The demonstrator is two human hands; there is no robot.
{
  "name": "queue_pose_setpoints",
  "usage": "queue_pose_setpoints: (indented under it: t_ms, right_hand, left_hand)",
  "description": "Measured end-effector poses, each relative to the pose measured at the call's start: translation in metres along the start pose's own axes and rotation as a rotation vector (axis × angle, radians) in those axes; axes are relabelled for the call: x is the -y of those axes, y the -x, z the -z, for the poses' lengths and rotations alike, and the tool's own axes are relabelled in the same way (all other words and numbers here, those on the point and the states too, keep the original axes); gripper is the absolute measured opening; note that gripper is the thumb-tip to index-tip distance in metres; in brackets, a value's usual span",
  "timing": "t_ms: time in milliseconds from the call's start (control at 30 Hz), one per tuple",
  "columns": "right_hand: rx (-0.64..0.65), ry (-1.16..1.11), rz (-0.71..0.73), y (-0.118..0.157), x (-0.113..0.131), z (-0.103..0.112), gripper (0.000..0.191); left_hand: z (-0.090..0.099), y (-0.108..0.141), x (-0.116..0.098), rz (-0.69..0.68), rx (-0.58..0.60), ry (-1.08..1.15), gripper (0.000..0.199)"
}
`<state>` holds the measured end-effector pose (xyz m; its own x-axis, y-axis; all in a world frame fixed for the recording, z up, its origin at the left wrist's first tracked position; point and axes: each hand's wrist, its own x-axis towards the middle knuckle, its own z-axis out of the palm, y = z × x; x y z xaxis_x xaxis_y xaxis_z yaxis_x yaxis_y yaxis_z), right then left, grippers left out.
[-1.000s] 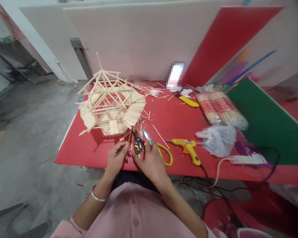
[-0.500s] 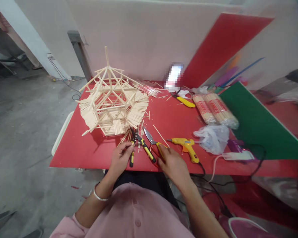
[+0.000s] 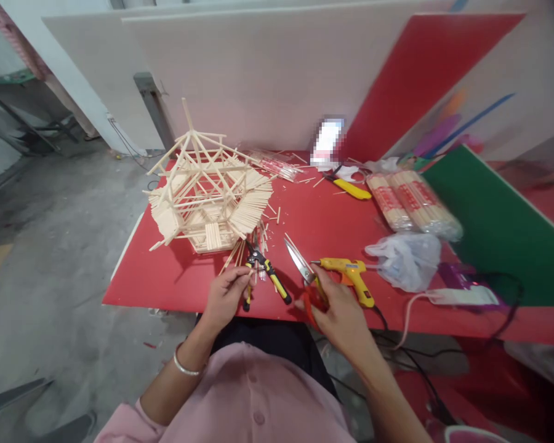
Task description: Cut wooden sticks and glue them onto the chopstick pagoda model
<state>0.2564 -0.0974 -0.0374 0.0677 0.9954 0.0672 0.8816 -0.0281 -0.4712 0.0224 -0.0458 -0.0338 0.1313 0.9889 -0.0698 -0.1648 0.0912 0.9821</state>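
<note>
My right hand [image 3: 340, 306] grips a pair of scissors [image 3: 299, 261] by its red and yellow handles, the blades pointing away to the upper left over the table. My left hand [image 3: 226, 295] is pinched, with the pale tip of a short wooden stick [image 3: 252, 272] just showing at the fingertips. Beside the left hand lie yellow-and-black pliers [image 3: 272, 277], jaws toward the model. Beyond them stands a pavilion-like model [image 3: 207, 203] built of thin wooden sticks, with loose sticks [image 3: 233, 255] at its near edge.
A yellow hot glue gun [image 3: 351, 274] lies right of the scissors, near a crumpled plastic bag [image 3: 404, 258] and a power strip [image 3: 464, 296] with cables. Bundled sticks [image 3: 413, 203], a yellow-handled tool [image 3: 352, 189] and a lit phone [image 3: 327, 141] sit farther back on the red table [image 3: 133, 277].
My right hand has picked the scissors up off the table and turned them slightly. My left hand stays pinched near the pliers. The view has shifted a little.
</note>
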Motion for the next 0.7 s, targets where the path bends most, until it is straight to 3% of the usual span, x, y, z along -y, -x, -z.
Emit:
queue_pose_setpoints:
  t_ms: [167, 333, 533, 700]
  right_hand:
    - [0.076, -0.24, 0.15, 0.008, 0.019, 0.001, 0.069]
    - [0.208, -0.186, 0.18, -0.004, 0.038, 0.005, 0.06]
    - [0.205, -0.15, 0.296, -0.009, 0.039, 0.002, 0.06]
    - [0.223, -0.204, 0.276, -0.005, 0.036, 0.002, 0.06]
  left_hand:
    - [-0.006, -0.001, -0.006, -0.026, 0.052, -0.138, 0.029]
    - [-0.001, -0.001, -0.009, -0.143, 0.057, -0.335, 0.017]
    - [0.007, -0.002, -0.002, -0.325, 0.042, -0.391, 0.015]
    - [0.004, -0.005, -0.004, -0.357, 0.107, -0.422, 0.018]
